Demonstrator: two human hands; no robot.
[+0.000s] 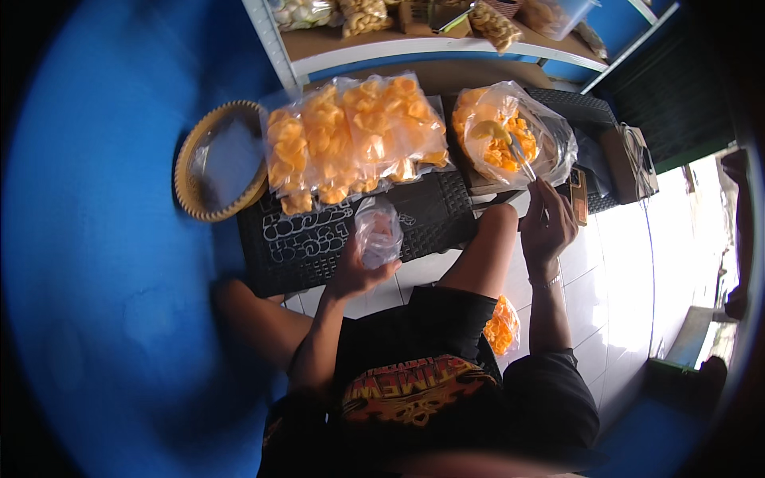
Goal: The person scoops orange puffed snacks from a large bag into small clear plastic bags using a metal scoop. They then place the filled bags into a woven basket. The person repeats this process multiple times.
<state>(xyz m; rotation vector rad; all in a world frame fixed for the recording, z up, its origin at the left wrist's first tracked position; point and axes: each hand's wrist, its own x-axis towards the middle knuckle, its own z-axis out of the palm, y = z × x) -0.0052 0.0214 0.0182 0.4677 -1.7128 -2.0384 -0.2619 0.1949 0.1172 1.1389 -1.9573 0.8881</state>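
Observation:
My left hand (364, 272) holds a small clear plastic bag (379, 233) upright above the black woven-pattern table (311, 263). With my right hand (548, 221) I grip metal tongs (522, 156), whose tips reach into a large open plastic bag (556, 140) of orange chips (508, 143). A paler yellow chip (491, 130) is at the tong tips. Filled clear bags of orange chips (358, 131) lie in rows, overlapping, on the table in front of me.
Left of the filled bags stands a round woven basket (222, 217) with clear plastic inside. A phone (578, 197) and a box with a coiled cable (627, 161) are at the right. Behind is a shelf (418, 48) with snack bags. Another bag of orange chips (502, 328) sits low beside my leg.

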